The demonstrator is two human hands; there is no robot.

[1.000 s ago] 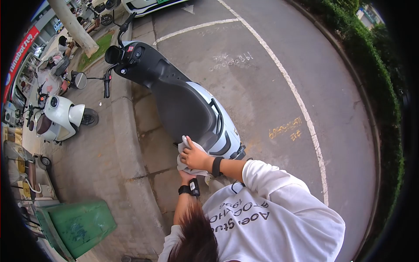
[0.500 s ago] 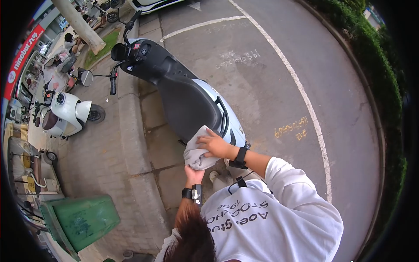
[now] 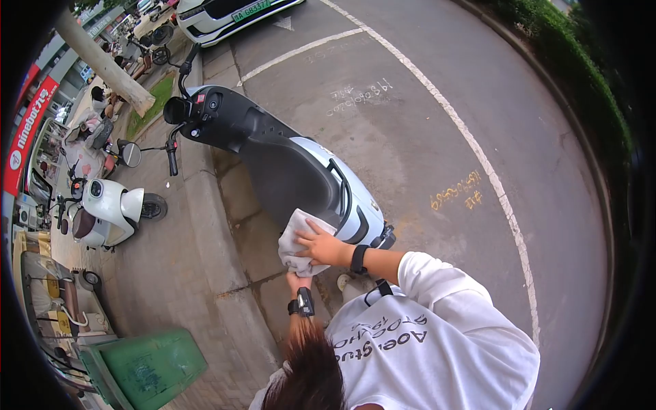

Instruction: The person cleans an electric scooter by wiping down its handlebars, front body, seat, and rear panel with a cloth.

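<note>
A light grey cloth (image 3: 295, 229), partly folded, is between my two hands just behind the scooter seat. My left hand (image 3: 298, 281) grips its lower edge, with most of the fingers hidden under the fabric. Lying over the top of the cloth, my right hand (image 3: 324, 247) has its fingers spread. Close in front of both hands is the rear of a black scooter seat (image 3: 290, 174). Beside it runs the black grab rail (image 3: 346, 195) of the pale blue scooter (image 3: 355, 229).
A green bin (image 3: 154, 365) stands at lower left, near a white scooter (image 3: 109, 212). A raised kerb (image 3: 219, 225) runs left of the pale blue scooter. Ahead is a parked white car (image 3: 219, 24); a hedge (image 3: 574, 82) borders the road on the right.
The cloth has opened out flatter, and my right hand's fingers have spread across it. My view has shifted, bringing more of the white car into sight.
</note>
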